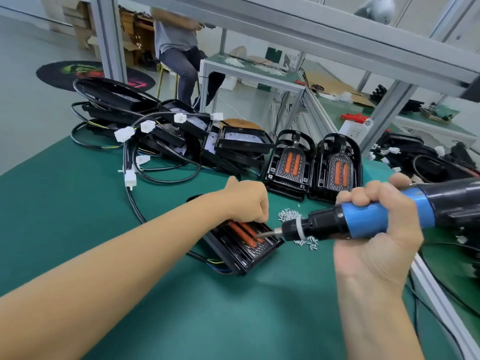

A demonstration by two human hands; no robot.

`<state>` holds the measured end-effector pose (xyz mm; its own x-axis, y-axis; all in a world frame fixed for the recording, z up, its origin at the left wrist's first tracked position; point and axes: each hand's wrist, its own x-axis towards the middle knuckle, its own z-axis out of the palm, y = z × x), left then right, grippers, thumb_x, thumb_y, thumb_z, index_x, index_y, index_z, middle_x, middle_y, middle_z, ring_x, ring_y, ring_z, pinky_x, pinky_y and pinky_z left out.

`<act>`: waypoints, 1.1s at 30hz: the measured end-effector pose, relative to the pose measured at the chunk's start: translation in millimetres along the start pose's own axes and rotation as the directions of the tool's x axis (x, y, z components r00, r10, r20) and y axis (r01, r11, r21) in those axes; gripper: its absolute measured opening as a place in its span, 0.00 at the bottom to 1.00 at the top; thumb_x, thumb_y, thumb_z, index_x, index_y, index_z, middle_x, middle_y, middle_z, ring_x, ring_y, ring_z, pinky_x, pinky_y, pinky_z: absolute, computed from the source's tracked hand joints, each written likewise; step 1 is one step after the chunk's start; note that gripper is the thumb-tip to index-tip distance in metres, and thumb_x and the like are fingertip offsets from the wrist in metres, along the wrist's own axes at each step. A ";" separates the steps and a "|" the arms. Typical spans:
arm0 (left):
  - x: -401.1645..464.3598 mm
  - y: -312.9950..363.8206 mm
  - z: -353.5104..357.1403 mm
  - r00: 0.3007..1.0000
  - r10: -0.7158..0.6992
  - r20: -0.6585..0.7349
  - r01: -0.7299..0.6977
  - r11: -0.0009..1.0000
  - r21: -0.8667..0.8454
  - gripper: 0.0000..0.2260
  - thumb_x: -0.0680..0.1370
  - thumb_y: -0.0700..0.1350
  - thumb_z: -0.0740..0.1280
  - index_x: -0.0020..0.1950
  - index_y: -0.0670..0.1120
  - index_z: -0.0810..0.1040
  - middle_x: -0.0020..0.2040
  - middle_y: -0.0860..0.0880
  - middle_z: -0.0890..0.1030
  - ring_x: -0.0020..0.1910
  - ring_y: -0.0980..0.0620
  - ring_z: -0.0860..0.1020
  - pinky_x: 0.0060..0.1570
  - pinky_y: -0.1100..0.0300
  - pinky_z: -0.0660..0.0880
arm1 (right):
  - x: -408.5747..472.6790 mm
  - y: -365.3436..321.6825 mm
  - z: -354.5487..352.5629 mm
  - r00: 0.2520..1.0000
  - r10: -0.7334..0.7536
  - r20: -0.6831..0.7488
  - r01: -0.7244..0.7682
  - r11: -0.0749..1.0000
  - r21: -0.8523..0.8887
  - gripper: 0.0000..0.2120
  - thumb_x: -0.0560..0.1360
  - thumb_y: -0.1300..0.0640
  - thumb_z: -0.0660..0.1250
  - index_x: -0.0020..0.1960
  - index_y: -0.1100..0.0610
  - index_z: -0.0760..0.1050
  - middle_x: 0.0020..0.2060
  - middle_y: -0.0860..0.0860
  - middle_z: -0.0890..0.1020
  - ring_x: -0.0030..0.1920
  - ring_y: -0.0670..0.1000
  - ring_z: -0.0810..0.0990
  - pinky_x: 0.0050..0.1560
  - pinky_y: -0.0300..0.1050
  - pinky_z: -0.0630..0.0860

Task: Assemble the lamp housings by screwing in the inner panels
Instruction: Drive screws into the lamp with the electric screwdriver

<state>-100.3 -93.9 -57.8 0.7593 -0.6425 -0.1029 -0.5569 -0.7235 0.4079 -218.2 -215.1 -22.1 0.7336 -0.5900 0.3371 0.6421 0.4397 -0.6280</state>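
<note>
On the green surface (78,209), a black lamp housing (242,246) lies open side up just ahead of the person, its panel with two orange strips (242,233) seated inside. Two further housings (313,166) stand behind it, and a tangle of cabled units (161,136) lies to the left. The right hand (376,224) is wrapped tightly round a blue-and-black electric screwdriver (368,219) held nearly level, its bit (265,235) over the panel. The left hand (246,201), arm outstretched, rests knuckles up on the housing's far edge, fingers curled down; whether they pinch a screw cannot be told. Loose screws (288,214) lie just beside the housing. Likely risks: the slanted bit skidding across an orange strip, a screw entering crooked, or the bit catching the nearby fingertips.
</note>
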 end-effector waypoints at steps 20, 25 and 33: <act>-76.5 -45.0 60.6 0.759 -0.613 -0.219 0.086 0.428 -0.899 0.38 0.76 0.54 0.68 0.78 0.50 0.48 0.77 0.52 0.58 0.73 0.53 0.60 0.71 0.55 0.58 | -18.4 19.7 2.9 0.977 0.046 0.206 0.004 0.972 -0.235 0.12 0.70 0.68 0.61 0.50 0.55 0.69 0.27 0.47 0.73 0.29 0.49 0.72 0.36 0.42 0.72; -73.0 -39.6 64.6 0.746 -0.624 -0.234 0.038 0.391 -0.920 0.38 0.77 0.51 0.67 0.78 0.49 0.46 0.77 0.52 0.58 0.73 0.53 0.60 0.72 0.54 0.57 | -19.4 20.9 2.6 0.976 0.064 0.208 -0.014 0.972 -0.234 0.12 0.70 0.67 0.62 0.49 0.54 0.71 0.30 0.47 0.74 0.28 0.48 0.72 0.35 0.41 0.72; -69.1 -39.0 72.2 0.713 -0.649 -0.264 0.036 0.410 -0.912 0.35 0.78 0.50 0.65 0.78 0.51 0.47 0.76 0.54 0.57 0.69 0.55 0.64 0.68 0.56 0.60 | -22.8 23.9 5.0 0.976 0.020 0.216 0.029 0.975 -0.221 0.12 0.70 0.68 0.61 0.47 0.54 0.66 0.29 0.47 0.73 0.27 0.48 0.72 0.35 0.42 0.72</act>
<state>-155.3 -39.6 -132.0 0.9921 0.0779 -0.0988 0.1057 -0.0892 0.9904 -218.6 -187.8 -41.3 0.7769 -0.4210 0.4681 0.5983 0.2622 -0.7572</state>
